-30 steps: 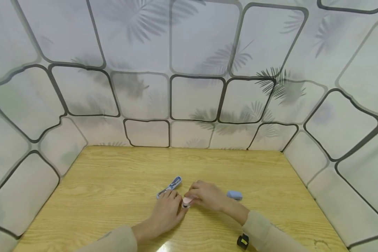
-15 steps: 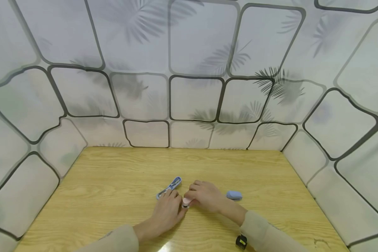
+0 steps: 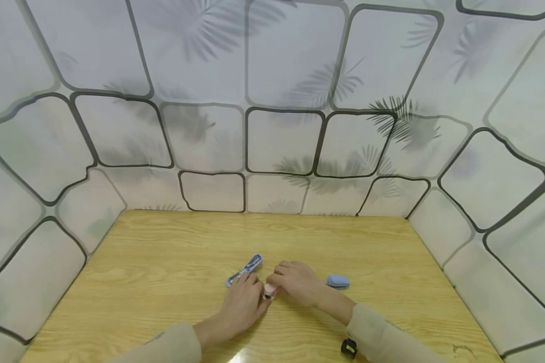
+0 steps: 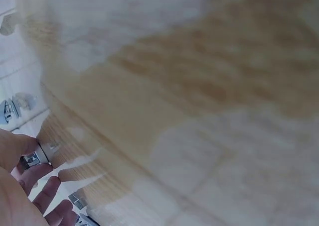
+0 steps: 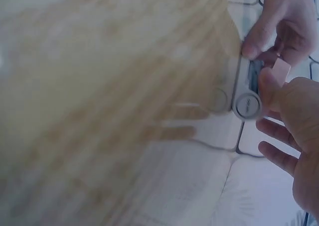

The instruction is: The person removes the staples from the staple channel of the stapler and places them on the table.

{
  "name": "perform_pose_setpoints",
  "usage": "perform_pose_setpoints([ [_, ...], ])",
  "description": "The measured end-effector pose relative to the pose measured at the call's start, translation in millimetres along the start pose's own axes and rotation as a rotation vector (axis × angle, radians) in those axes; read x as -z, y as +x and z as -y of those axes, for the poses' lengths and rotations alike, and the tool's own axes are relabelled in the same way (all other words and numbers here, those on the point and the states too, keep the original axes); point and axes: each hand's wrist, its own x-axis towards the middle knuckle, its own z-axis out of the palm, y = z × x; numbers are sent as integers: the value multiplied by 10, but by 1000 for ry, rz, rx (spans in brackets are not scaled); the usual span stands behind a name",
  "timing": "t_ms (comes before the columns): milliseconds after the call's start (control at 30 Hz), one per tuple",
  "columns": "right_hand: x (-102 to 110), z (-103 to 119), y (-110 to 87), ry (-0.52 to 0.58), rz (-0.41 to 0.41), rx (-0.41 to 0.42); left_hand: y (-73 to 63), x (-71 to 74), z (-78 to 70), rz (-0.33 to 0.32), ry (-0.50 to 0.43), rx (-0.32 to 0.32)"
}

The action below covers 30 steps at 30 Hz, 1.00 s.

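In the head view, both hands meet over a small pink and white stapler (image 3: 269, 291) on the table. My left hand (image 3: 241, 301) grips its near end between thumb and fingers. The right hand (image 3: 296, 282) pinches it from the other side. From the right wrist, the stapler (image 5: 247, 105) shows a white round end with a grey ring, a dark metal channel and a raised pink part (image 5: 281, 70). Fingers hide much of its body. Just beyond the left fingertips lies a long blue and white piece (image 3: 250, 267) with metal inside, which looks like an opened stapler.
A small blue stapler (image 3: 338, 281) lies to the right of the right hand. A black device (image 3: 348, 348) with a yellow mark is beside the right cuff. Patterned cloth walls (image 3: 279, 194) close in the wooden table (image 3: 172, 242) at the back and sides.
Both hands stay almost in place around the pink and white stapler. Its visible pink top has tilted slightly between the fingers. The blue things have not moved.
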Motion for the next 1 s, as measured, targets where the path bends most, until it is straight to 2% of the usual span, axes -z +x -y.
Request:
perform_pose_setpoints([
  [167,-3,-24,-20,127,-28,-42,-20,-24,10,-18,-6,-4],
  [333,13,-21,-16,160,-27,-69,-6,-3,20,-12,-60,10],
  [433,22,-23,-14,177,-24,-76,5,16,19,2,-58,6],
  [533,28,-35,-16,196,4,-86,13,26,12,8,-21,-6],
  [767,91,-92,-49,231,102,-181,42,-5,9,-23,31,-34],
  [833,110,-114,-56,228,89,-191,50,-4,11,-17,38,-39],
  [1000,152,-206,-73,172,-5,-184,77,-1,15,-5,44,-42],
])
